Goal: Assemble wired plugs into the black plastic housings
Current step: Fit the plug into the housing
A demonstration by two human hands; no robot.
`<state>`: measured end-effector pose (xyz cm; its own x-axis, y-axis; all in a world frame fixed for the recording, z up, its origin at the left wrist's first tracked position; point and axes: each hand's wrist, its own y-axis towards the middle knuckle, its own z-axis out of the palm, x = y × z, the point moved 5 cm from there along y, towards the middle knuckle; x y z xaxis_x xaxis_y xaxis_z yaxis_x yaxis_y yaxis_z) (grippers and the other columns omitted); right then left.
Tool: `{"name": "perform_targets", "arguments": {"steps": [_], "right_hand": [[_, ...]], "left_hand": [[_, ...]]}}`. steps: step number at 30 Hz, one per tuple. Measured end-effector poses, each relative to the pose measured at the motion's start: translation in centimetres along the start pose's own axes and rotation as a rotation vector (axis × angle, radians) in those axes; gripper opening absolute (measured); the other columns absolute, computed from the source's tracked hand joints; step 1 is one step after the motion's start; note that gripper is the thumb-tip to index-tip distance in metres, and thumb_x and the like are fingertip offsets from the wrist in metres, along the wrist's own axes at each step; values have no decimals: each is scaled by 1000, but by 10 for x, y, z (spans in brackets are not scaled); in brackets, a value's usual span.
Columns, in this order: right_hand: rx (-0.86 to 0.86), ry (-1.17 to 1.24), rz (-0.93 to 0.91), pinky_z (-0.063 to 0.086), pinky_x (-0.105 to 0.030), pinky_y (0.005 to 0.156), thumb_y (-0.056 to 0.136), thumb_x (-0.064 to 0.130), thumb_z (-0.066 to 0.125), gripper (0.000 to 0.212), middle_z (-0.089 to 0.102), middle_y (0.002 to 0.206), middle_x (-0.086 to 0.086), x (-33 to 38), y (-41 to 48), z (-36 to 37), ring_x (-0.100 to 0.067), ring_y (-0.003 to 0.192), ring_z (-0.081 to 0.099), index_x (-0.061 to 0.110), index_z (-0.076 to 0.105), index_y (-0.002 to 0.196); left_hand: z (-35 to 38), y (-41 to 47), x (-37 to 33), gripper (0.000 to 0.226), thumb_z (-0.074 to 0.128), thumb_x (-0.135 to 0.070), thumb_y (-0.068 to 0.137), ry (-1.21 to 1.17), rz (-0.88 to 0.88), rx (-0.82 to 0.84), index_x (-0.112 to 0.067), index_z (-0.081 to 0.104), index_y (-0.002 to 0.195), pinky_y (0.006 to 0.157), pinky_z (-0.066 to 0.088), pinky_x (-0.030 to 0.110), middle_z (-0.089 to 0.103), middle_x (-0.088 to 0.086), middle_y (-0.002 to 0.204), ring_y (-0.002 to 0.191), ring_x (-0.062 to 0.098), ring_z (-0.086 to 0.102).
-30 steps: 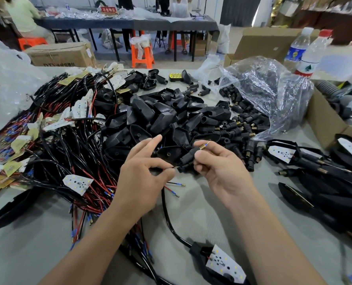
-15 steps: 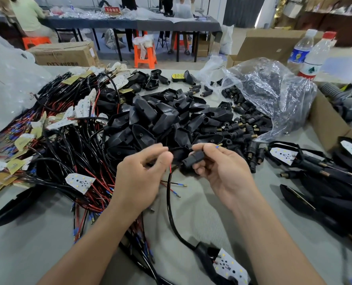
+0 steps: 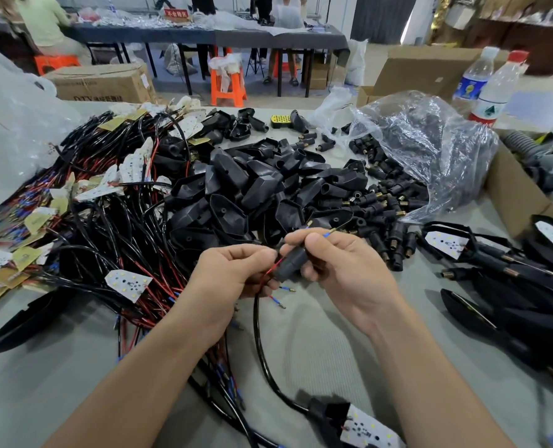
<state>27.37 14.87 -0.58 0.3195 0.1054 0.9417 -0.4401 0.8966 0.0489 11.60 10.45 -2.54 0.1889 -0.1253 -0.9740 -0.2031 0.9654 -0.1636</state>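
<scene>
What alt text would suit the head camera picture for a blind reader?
The right hand grips a small black plug while the left hand pinches a red wire running to it, over a grey table. Behind lie a heap of housings, tangled wires and a clear bag.

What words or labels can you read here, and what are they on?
"不合格区": red sign on the far table.
"DTY": side of the cardboard box at left; the characters after it are too blurred to read.
Labels on the two water bottles: too blurred to read.
</scene>
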Motion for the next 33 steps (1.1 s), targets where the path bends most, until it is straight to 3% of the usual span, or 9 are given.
{"name": "perform_targets", "arguments": {"steps": [3,6,10,15,19,23,25,27,33], "right_hand": [[49,-34,15,38,-26,61,102,3,48,35,73,89,-15,1,-2,0,-13,59,47,10,79,87],[105,-64,38,37,-29,63,101,5,51,30,70,90,-21,0,-3,1,-27,68,47,8,77,87],[61,-75,71,40,-27,63,102,7,50,33,72,87,-15,-2,-2,0,-19,64,50,11,77,84],[-203,-10,116,43,-20,52,103,6,50,33,70,78,-15,-6,1,-13,-12,52,52,9,76,82],[-318,-37,135,42,-20,50,104,9,52,26,67,75,-16,-12,2,-15,-10,48,54,7,73,89],[-393,-68,148,35,-20,46,103,18,56,27,65,63,-11,-12,2,-17,-12,46,50,11,74,85],[-421,-25,138,39,-19,46,103,19,57,28,62,57,-5,-12,1,-19,-11,46,51,11,74,83],[-433,10,125,43,-19,47,104,18,57,29,61,56,-4,-11,1,-20,-9,45,52,10,74,82],[-444,55,97,45,-19,48,105,16,55,29,62,57,-2,-9,1,-19,-8,45,53,8,72,82]], "left_hand": [[1,0,0,22,61,-16,101,-18,-56,99,-12,83,101,51,52,20,76,9,82,57,14,66],[5,-2,0,26,61,-12,98,31,-61,220,-16,80,115,58,51,18,73,6,87,63,9,60],[-5,1,-5,31,74,-14,76,-184,-30,113,-12,83,105,60,54,18,69,4,73,62,10,62],[-18,4,-14,19,69,-24,78,-347,-1,67,-24,85,87,53,43,17,59,-4,67,58,7,50],[-21,1,-19,16,75,-35,79,-150,92,32,-22,81,74,50,30,17,54,-5,61,49,5,36],[-12,-3,-22,14,78,-28,70,162,226,-7,-18,76,62,54,42,8,59,-7,57,49,-1,50],[-11,-3,-19,7,80,-16,78,182,215,-58,-22,83,75,69,59,24,74,-2,67,62,8,66],[-11,-4,-17,22,79,-6,84,227,216,-104,-27,85,82,82,62,40,79,5,77,74,18,73],[-11,-8,-19,20,79,-24,83,542,347,-220,-43,80,76,46,37,16,70,-3,60,47,0,48]]}}
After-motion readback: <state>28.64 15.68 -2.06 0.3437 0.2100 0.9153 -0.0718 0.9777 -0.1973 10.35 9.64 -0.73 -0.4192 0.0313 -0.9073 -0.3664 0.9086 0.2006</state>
